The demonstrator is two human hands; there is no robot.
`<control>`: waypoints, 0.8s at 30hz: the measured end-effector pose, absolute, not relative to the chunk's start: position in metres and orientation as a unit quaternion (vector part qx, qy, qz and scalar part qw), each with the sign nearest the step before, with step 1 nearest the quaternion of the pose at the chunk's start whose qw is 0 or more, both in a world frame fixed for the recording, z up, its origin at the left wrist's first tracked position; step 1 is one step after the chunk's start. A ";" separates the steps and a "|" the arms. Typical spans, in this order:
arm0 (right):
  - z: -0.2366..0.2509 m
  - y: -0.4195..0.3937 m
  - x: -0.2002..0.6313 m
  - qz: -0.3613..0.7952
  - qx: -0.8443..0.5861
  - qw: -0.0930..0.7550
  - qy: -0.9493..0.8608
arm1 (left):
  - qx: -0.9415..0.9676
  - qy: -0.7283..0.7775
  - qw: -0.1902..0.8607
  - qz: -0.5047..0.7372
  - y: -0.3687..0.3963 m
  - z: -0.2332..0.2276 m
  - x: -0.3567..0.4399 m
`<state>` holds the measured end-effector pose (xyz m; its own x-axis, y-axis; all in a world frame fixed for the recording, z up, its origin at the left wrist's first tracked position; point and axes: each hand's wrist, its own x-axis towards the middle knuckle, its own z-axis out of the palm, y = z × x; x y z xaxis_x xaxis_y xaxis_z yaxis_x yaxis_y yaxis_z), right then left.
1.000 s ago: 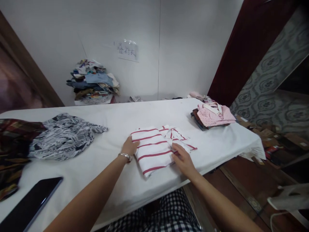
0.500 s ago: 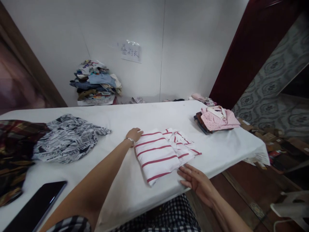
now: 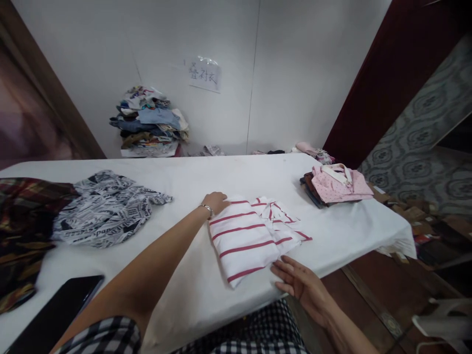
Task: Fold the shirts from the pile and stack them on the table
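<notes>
A white shirt with red stripes lies partly folded on the white-covered table, its body a neat panel at left and its crumpled part at right. My left hand, with a bracelet at the wrist, is at the shirt's far left corner, its fingers bent and closed on the cloth's edge; the fingertips are partly hidden. By the near right edge of the shirt, my right hand is open, fingers apart and palm turned inward, with the fingertips at or just beside the fabric.
A black-and-white print shirt and a dark plaid garment lie at left, above a phone. Folded clothes topped by a pink shirt sit at the table's right. Against the wall rises a clothes pile. A white stool stands lower right.
My left hand has shifted slightly right along the shirt's far left corner. My right hand stays by the near edge. The whole view has moved a little.
</notes>
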<state>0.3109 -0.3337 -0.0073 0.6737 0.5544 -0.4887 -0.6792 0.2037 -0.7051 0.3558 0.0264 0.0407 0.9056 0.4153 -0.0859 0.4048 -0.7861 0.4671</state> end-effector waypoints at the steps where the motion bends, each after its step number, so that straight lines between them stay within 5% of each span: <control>1: -0.007 -0.334 0.311 0.400 -0.489 0.773 0.062 | 0.945 0.209 0.251 0.018 0.026 0.043 0.356; 11: -0.001 -0.331 0.309 0.386 -0.489 0.777 0.085 | 0.931 0.265 0.248 -0.046 0.036 0.028 0.365; 24: -0.001 -0.287 0.312 0.368 -0.488 0.788 0.078 | 0.952 0.146 0.241 -0.117 -0.015 0.020 0.424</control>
<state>0.3122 -0.2867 -0.0014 0.7177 0.5032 -0.4813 -0.6550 0.2536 -0.7118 0.4242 -0.0145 0.0202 0.9300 0.2214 -0.2933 0.3344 -0.8410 0.4253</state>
